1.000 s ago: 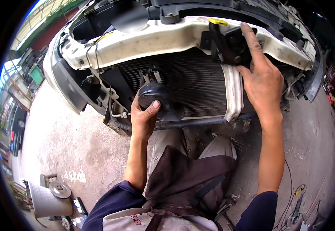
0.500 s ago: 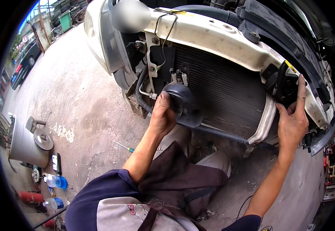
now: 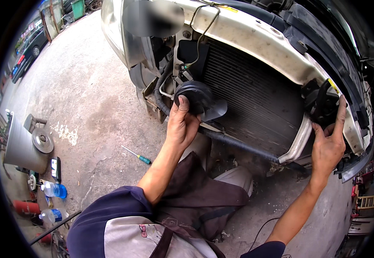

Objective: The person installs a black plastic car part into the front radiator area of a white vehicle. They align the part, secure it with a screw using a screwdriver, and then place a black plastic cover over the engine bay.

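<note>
My left hand (image 3: 182,124) grips a round black car horn (image 3: 194,92) with a flared mouth, thumb on its face, in front of the radiator grid (image 3: 251,94) of a car with its front bumper off. A thin wire with a green connector (image 3: 189,64) hangs just above the horn. My right hand (image 3: 326,142) has its index finger stretched up beside the black hood latch (image 3: 313,101) and its thumb at the white upright brace (image 3: 298,144), fingers apart. The white upper crossbeam (image 3: 247,43) spans above both hands. A corrugated black hose (image 3: 242,147) runs below the radiator.
On the concrete floor at left lie a screwdriver (image 3: 141,158), a large grey bucket (image 3: 21,150), a metal disc (image 3: 42,142) and plastic bottles (image 3: 56,190). A dark parked car (image 3: 30,51) stands behind. A yellow ladder-like object (image 3: 371,201) is at far right.
My view has swung left, showing more floor and shifting the car rightward. The horn in my left hand has turned and moved slightly toward the wire. My right hand stays at the latch.
</note>
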### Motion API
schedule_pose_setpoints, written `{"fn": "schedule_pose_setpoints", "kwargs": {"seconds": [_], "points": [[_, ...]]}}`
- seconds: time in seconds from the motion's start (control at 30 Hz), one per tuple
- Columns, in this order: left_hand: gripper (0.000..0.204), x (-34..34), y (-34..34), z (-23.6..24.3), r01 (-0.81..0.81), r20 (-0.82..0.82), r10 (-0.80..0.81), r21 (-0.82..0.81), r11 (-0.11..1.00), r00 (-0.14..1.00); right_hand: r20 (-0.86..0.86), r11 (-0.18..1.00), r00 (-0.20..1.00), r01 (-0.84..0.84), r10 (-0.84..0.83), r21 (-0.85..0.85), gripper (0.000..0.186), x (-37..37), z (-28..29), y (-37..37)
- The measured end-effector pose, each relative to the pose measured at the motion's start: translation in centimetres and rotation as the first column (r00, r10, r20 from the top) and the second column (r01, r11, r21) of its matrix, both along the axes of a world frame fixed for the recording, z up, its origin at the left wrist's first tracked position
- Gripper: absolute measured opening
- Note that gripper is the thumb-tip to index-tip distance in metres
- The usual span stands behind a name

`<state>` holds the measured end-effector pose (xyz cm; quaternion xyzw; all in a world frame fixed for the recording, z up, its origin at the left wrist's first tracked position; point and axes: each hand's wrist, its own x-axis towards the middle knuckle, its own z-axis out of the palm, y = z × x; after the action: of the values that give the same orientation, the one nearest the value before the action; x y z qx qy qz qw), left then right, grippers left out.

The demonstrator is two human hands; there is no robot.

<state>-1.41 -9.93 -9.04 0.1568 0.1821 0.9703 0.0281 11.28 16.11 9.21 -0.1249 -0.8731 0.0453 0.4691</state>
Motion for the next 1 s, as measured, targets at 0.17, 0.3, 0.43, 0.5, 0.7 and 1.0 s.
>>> {"fn": "schedule_pose_setpoints", "kwargs": {"seconds": [0.17, 0.3, 0.43, 0.5, 0.7, 1.0], "points": [[0.051, -0.1, 0.1, -0.1, 0.005, -0.003, -0.005, 0.054, 0.999, 1.0, 0.004, 1.0, 1.0, 0.007, -0.006, -0.016, 0.099, 0.1, 0.2, -0.3], [0.049, 0.0, 0.5, 0.4, -0.001, 0.001, 0.001, 0.089, 0.996, 1.0, 0.019, 0.998, 0.999, 0.043, -0.042, -0.038, 0.097, 0.1, 0.1, -0.3], [0.047, 0.1, 1.3, 1.1, -0.017, 0.028, 0.013, 0.161, 0.987, 1.0, 0.03, 0.998, 0.999, 0.037, -0.036, -0.049, 0.097, 0.0, -0.1, -0.3], [0.047, 0.1, 1.5, 1.5, -0.013, 0.024, 0.009, 0.178, 0.984, 1.0, 0.03, 0.998, 0.999, 0.038, -0.036, -0.047, 0.097, 0.0, 0.0, -0.3], [0.048, -0.2, 2.2, 1.8, -0.018, -0.07, 0.027, 0.137, 0.99, 0.997, 0.027, 0.998, 0.999, 0.041, -0.04, -0.05, 0.096, 0.1, 0.1, -0.3], [0.054, -1.2, 3.3, 4.0, 0.029, -0.175, 0.003, 0.176, 0.984, 0.985, 0.023, 0.999, 1.0, 0.003, -0.002, -0.037, 0.1, 0.2, 0.2, -0.6]]}}
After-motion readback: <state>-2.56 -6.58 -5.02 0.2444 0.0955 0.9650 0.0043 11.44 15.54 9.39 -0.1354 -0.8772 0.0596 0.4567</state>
